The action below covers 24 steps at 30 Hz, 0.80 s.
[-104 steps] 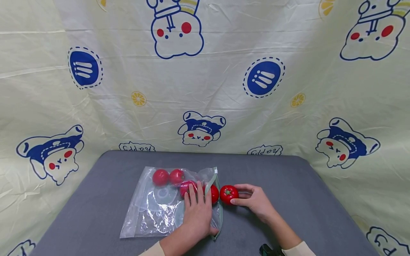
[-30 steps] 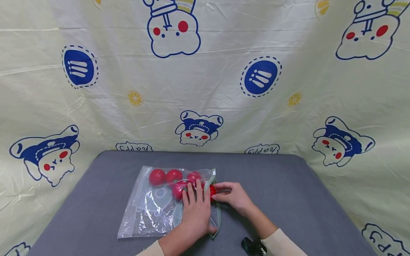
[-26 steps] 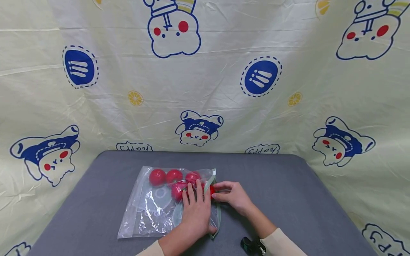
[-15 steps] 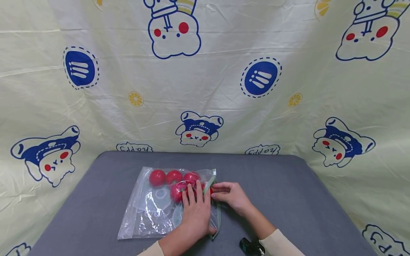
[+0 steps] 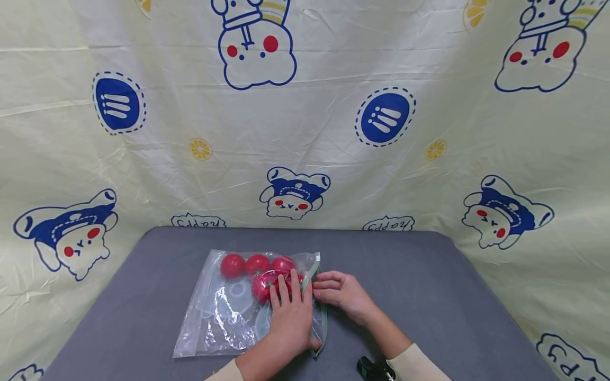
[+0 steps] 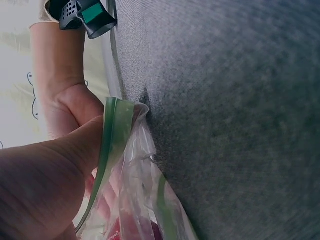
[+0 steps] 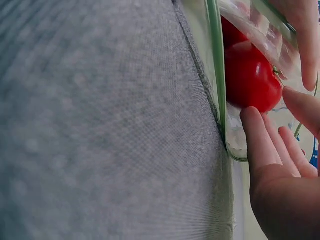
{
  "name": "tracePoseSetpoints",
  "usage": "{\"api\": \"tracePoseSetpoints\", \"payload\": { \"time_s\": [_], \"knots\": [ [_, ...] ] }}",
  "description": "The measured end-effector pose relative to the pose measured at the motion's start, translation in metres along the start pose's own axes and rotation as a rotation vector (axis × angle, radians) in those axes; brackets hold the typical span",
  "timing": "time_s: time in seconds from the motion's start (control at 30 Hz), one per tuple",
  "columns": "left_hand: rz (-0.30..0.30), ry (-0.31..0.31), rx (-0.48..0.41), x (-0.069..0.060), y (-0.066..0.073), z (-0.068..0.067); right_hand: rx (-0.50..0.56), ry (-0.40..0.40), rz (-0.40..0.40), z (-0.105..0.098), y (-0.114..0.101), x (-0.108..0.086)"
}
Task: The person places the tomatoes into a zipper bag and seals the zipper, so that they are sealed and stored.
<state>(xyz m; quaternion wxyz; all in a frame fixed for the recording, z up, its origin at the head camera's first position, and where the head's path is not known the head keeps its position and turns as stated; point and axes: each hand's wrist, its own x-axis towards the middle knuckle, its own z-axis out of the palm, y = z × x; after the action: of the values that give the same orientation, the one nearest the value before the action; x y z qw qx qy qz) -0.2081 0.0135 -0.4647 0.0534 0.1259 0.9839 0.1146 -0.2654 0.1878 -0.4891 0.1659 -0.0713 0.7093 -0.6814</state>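
Observation:
A clear zip bag (image 5: 197,333) with a green strip along its mouth (image 5: 325,325) lies flat, mouth to the right. Several red tomatoes (image 5: 233,266) are inside, toward its far side. My left hand (image 5: 292,320) rests on the bag near the mouth, fingers spread and straight, thumb by the green edge. At the mouth is my right hand (image 5: 345,296), its fingertips touching a tomato (image 7: 250,77) just inside the opening. In the right wrist view its fingers are fairly straight and the thumb stands apart. From the head, that tomato is mostly hidden by the hands.
A grey cloth-covered table (image 5: 419,286) bears the bag. Behind and around it hangs a pale printed curtain (image 5: 314,116). A black wrist device (image 5: 374,369) sits at my right sleeve.
My right hand brought a tomato from right of the bag leftward into the mouth, then pushed it farther in. The tomatoes inside shifted left. My left hand stayed on the bag.

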Motion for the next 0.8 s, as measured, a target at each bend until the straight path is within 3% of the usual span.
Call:
{"api": "tracePoseSetpoints", "payload": {
  "time_s": [0.2, 0.4, 0.8],
  "knots": [
    [-0.001, 0.000, -0.002, 0.000, 0.000, -0.001, 0.123, -0.052, 0.053, 0.003, -0.003, -0.002],
    [0.003, 0.004, 0.006, 0.001, 0.001, -0.001, 0.152, -0.044, 0.057, 0.003, -0.007, -0.008],
    [0.003, -0.007, 0.009, 0.002, 0.003, -0.004, 0.157, 0.022, -0.034, -0.001, -0.001, -0.012]
  ]
}}
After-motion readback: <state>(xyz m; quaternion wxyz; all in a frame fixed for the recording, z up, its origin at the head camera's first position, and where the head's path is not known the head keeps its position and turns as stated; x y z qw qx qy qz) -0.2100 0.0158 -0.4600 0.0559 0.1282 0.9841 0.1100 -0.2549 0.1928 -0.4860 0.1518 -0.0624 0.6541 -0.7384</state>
